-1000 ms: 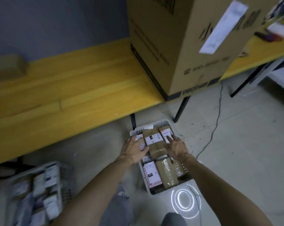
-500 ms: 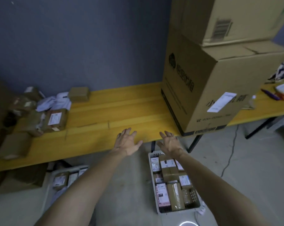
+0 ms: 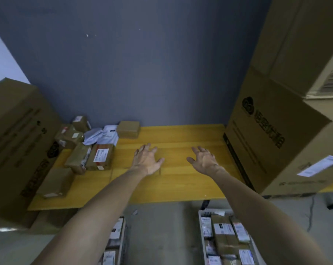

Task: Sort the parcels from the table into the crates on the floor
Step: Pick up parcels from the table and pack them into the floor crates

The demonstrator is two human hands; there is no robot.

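Both grips are spread wide and empty: the left hand [image 3: 147, 159] and right hand [image 3: 203, 159] hover above the tabletop's [image 3: 181, 180] middle. The parcels [image 3: 89, 148] lie clustered at the tabletop's left end. They look like small taped cardboard boxes, probably light and stiff; I would take the labelled parcel [image 3: 101, 156] across its short sides.

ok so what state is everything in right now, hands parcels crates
left hand: open, fingers spread, empty, above the table
right hand: open, fingers spread, empty
labelled parcel: flat on the table, untouched
parcel pile: heaped at the table's left end
right crate: on the floor, packed with parcels
left crate: on the floor, holds parcels, partly hidden
big box: shut
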